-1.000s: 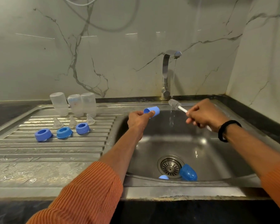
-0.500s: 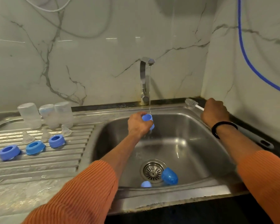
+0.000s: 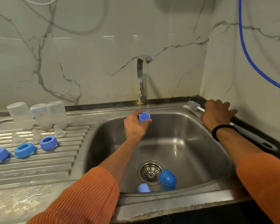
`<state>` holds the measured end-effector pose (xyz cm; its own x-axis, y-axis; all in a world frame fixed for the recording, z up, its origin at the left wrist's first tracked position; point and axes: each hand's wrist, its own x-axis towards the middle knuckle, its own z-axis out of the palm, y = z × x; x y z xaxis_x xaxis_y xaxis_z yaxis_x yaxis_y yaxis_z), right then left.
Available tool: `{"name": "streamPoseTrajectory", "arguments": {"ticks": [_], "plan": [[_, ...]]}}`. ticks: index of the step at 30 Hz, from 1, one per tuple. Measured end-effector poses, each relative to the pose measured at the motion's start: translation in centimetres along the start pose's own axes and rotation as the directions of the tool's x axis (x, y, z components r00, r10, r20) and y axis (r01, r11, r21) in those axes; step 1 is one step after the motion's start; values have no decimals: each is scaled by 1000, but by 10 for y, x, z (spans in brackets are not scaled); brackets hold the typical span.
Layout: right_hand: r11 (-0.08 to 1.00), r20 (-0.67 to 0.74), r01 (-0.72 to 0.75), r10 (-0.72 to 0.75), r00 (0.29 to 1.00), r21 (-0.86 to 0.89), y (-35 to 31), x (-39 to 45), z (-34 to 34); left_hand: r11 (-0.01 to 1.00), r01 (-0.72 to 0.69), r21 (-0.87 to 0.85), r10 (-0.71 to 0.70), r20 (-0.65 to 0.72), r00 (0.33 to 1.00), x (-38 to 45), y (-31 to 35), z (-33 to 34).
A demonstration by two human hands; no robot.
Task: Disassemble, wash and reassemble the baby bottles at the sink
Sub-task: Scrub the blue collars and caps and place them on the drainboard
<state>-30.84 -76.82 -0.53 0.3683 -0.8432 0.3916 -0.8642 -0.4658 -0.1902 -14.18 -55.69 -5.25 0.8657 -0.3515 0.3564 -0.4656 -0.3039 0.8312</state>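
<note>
Left hand point(image 3: 135, 126) pinches a blue cap point(image 3: 144, 117) under the tap's point(image 3: 142, 75) trickle (opening up); right hand point(image 3: 216, 114), fingers spread, rests on the brush point(image 3: 194, 105) at the sink's point(image 3: 176, 143) back-right corner.

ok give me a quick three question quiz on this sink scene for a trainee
1. True or false: the left hand holds a small blue cap under the tap.
2. How many blue rings lie on the draining board?
3. Where is the bottle brush? A) in the basin B) on the sink's right rim, under the right hand C) on the draining board

Key: 1 true; 2 three; 3 B
</note>
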Motion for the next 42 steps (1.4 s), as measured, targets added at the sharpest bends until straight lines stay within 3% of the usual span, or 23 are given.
{"name": "streamPoseTrajectory", "arguments": {"ticks": [10,14,19,26,28,30,32,35,40,42], "plan": [[992,-54,-32,39,998,119,6,4,3,1000,18,-4,-18,44,999,-3,-3,5],[995,-38,-57,61,997,81,13,4,3,1000,13,-7,-13,56,998,-3,-1,5],[999,-69,50,-49,996,2,2,0,1,999,36,-17,-35,64,997,-3,1,5],[975,-120,221,-218,969,18,-10,-8,-3,998,47,-35,-44,85,995,-4,2,5],[945,-145,315,-301,943,85,-18,-12,-8,997,57,-46,-53,89,995,-3,1,5],[860,-122,419,-401,908,291,-33,-20,-13,995,80,-62,-74,89,993,-2,2,5],[744,21,422,-504,863,518,-57,-38,-19,987,124,-101,-118,71,991,0,4,3],[674,215,343,-601,770,654,-96,-61,-15,961,201,-192,-197,38,980,3,7,0],[587,214,111,-456,864,802,-133,-71,4,923,206,-324,-207,33,978,6,6,-5],[593,145,141,-408,901,793,-138,-73,10,877,270,-398,-279,37,960,9,6,-7]]}}
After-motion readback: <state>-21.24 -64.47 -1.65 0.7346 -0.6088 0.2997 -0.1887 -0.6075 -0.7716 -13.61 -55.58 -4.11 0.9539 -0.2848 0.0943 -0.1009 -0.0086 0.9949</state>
